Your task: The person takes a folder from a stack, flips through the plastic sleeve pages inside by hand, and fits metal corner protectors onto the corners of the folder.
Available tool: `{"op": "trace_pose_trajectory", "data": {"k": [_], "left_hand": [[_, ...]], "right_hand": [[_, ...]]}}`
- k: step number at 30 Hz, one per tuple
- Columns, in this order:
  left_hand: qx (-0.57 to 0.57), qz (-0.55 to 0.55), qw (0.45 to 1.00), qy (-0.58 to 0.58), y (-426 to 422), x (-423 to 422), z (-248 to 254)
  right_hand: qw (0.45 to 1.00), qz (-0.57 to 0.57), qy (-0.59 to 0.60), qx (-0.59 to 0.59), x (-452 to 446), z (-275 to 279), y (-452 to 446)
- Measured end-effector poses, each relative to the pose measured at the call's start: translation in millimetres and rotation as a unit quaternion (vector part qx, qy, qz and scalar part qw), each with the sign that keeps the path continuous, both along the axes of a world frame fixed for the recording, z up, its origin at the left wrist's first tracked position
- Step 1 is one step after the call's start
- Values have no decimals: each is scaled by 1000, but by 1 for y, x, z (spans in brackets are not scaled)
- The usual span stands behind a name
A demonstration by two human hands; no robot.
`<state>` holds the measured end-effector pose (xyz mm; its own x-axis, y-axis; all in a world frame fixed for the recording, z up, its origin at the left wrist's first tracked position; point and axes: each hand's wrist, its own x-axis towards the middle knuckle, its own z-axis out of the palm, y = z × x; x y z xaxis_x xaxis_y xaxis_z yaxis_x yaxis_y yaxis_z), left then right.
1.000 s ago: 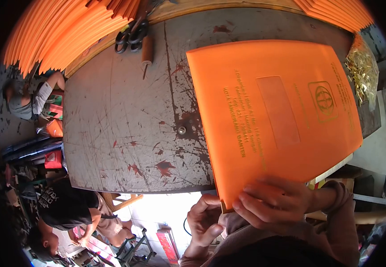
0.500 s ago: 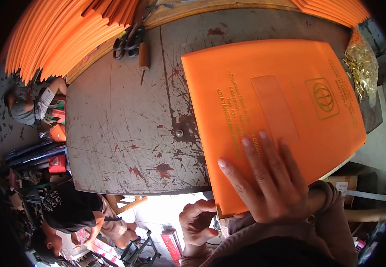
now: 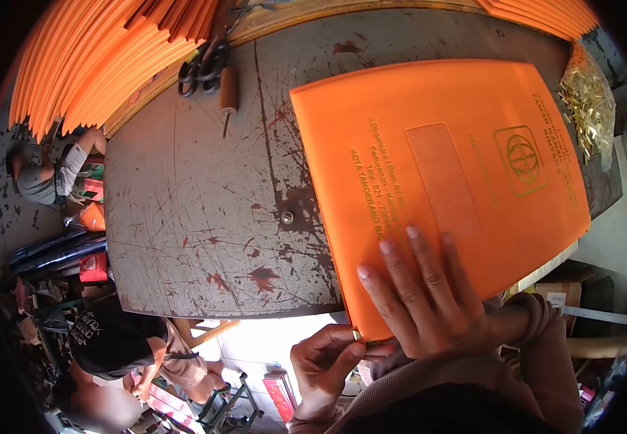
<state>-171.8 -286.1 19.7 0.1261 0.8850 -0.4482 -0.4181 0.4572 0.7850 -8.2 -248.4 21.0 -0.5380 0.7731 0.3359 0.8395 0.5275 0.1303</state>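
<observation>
An orange folder (image 3: 487, 267) with gold print and a clear window lies on the dark, scratched table (image 3: 183, 195). My right hand (image 3: 436, 311) rests flat on its lower part, palm down and fingers spread. At the folder's lower left corner, beyond the table's near edge, my left hand (image 3: 328, 365) pinches with thumb and forefinger. A small gold metal corner piece (image 3: 357, 335) shows between those fingertips, at the folder's corner. Part of it is hidden by the fingers.
Stacks of orange folders (image 3: 103, 65) stand at the back left and back right. Black-handled scissors (image 3: 201, 72) and a wooden-handled awl (image 3: 229, 94) lie near them. A clear bag of gold pieces (image 3: 587, 101) sits at the right. Two people sit at the left, beyond the table.
My left thumb has closed in on the folder's corner, where it stood apart before. The folder and my right hand have shifted slightly left. The lower seated person has leaned forward.
</observation>
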Motion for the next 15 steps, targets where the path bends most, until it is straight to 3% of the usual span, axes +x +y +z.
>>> {"op": "trace_pose_trajectory", "data": {"k": [1, 15], "left_hand": [[-37, 44, 996, 66, 1, 5, 3], [-41, 38, 989, 134, -5, 12, 6]], "right_hand": [[1000, 4, -7, 5, 1, -1, 0], [999, 14, 28, 33, -3, -14, -3]]}}
